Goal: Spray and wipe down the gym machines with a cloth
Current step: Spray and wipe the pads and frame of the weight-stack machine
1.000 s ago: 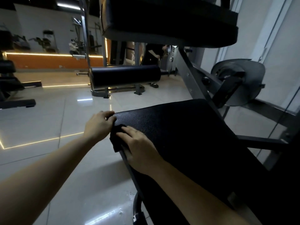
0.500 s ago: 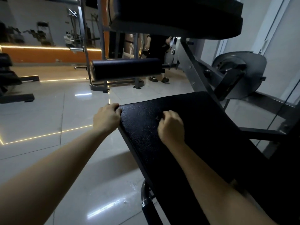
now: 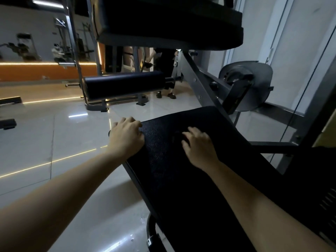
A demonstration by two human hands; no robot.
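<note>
We lean over a gym machine, both bare forearms reaching forward across its black, grained seat pad (image 3: pixel 181 188). Our left hand (image 3: pixel 127 137) holds the pad's far left corner: the fingers curl over the front edge and the palm lies against the side, so the hand has a firm grip on the padding. Our right hand (image 3: pixel 200 146) lies further right, on the pad's top surface and well apart from the left. Its fingers are spread and slightly bent, the thumb pointing left. Under the fingertips and just ahead of the thumb sits the cloth (image 3: pixel 176 138), a small dark bunch that hardly stands out from the black pad. The hand bears down on it, but we cannot tell whether the fingers pinch it or only press it flat.

Above the seat hangs a second thick black pad (image 3: pixel 169 20), and beyond the left hand a black roller pad (image 3: pixel 125 84) lies crosswise. A grey steel frame bar (image 3: pixel 198 88) slopes down to the seat's far right corner, with a round grey cam plate (image 3: pixel 258 77) beside it. The glossy tiled floor (image 3: pixel 54 135) shows a few water drops near the seat's base. A person (image 3: pixel 166 70) stands behind the machine.
</note>
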